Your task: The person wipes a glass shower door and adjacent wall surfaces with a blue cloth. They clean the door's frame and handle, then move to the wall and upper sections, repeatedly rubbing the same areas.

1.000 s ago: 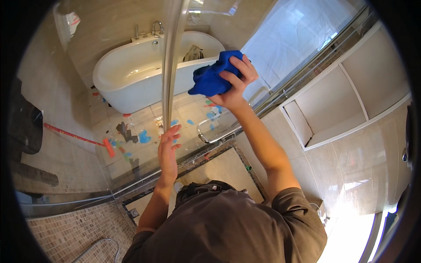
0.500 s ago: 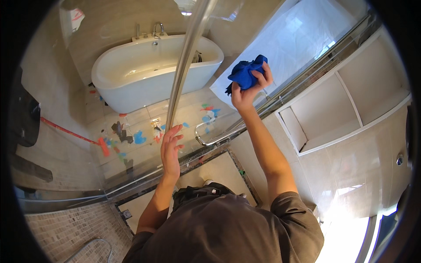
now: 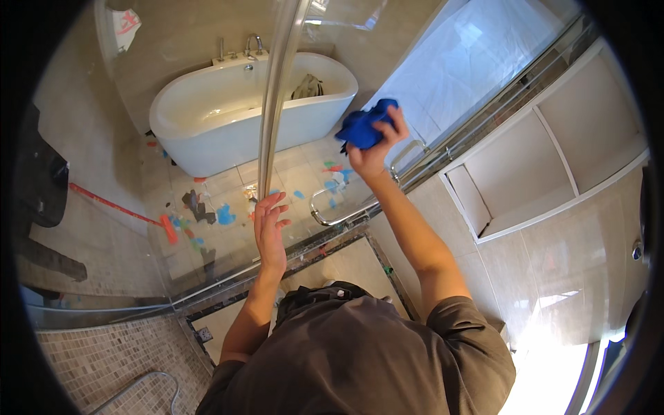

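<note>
Tiled room: beige walls (image 3: 187, 38) behind a white bathtub (image 3: 200, 142), then a pale plastic sheet (image 3: 477, 62) and white wall shelves (image 3: 526, 166) at the right.
Floor scraps (image 3: 225, 215): blue and other coloured bits on the pale tiles around the tub; they look loose, so a foot set on one could slide.
Left hand (image 3: 268, 225): fingers a little curled and parted, nothing in them, just by the lower end of the metal post (image 3: 277, 90). Contact with post or glass cannot be told; if they press the glass, skin could leave marks, and if the post can swing, a push might jar the fingertips.
Bent handle (image 3: 332, 223): sticks out below the blue cloth (image 3: 363, 130); a low sweep might snag a fold or knock the wrist.
Right hand (image 3: 377, 149): thumb and fingers pinch the wad between them, the fingers spaced apart; a slack grip or strong drag could let a fold slip out.
Look of the blue cloth: raised in that hand, right of the metal post; deep blue, crumpled, uneven folds poking out at its left, a fuller bunch under the fingers at its right. Slight blur hides weave, damp or dirt.
</note>
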{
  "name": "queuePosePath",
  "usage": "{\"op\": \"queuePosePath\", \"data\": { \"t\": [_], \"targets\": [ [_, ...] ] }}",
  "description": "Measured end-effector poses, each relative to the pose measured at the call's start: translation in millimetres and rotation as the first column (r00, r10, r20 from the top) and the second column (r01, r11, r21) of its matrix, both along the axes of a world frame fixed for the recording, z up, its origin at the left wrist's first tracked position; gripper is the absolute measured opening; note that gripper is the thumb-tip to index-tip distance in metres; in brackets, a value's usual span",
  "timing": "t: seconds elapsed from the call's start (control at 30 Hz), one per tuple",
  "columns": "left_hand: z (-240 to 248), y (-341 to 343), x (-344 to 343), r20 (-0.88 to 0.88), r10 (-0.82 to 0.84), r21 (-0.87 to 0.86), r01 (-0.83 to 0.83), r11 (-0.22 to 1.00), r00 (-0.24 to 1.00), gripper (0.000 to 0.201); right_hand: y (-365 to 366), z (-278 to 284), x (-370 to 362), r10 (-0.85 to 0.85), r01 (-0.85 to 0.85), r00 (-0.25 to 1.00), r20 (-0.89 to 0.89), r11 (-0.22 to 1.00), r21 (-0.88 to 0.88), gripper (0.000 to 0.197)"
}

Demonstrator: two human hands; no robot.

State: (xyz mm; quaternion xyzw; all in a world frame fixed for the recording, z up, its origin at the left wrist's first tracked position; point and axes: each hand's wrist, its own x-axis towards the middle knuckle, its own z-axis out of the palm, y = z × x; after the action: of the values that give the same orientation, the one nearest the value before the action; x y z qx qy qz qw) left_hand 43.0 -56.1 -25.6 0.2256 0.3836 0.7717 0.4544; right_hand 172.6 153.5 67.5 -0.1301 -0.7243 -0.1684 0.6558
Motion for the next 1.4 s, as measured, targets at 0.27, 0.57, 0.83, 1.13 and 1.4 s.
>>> {"op": "queuePosePath", "data": {
  "t": [0.27,0.57,0.83,1.13,1.4],
  "targets": [
    [-5.3,3.4,6.5,-0.045,0.162,-0.020,-0.163,0.986,0.986,0.033,16.0,122.8,-6.3,0.061,-0.049,0.995,-0.083,0.989,0.138,0.057],
    [-7.6,14.7,33.8,-0.132,0.208,-0.133,-0.225,0.965,0.969,0.030,14.6,-80.3,26.7,0.117,-0.114,0.971,0.206,0.993,-0.027,0.045],
    [9.6,31.9,67.8,-0.245,0.323,-0.186,-0.371,0.910,0.914,0.028,19.7,31.8,9.8,0.256,-0.260,0.964,0.074,0.964,0.060,0.050],
    [0.9,37.4,106.0,-0.476,0.453,-0.191,-0.591,0.783,0.754,0.034,16.9,-159.1,48.4,0.386,-0.446,0.613,0.689,0.889,-0.102,0.041],
    [25.6,32.5,109.7,-0.879,0.339,-0.012,-0.725,0.688,0.336,0.043,35.1,-275.8,73.9,0.376,-0.448,0.271,0.886,0.864,-0.230,0.025]
  ]
}}
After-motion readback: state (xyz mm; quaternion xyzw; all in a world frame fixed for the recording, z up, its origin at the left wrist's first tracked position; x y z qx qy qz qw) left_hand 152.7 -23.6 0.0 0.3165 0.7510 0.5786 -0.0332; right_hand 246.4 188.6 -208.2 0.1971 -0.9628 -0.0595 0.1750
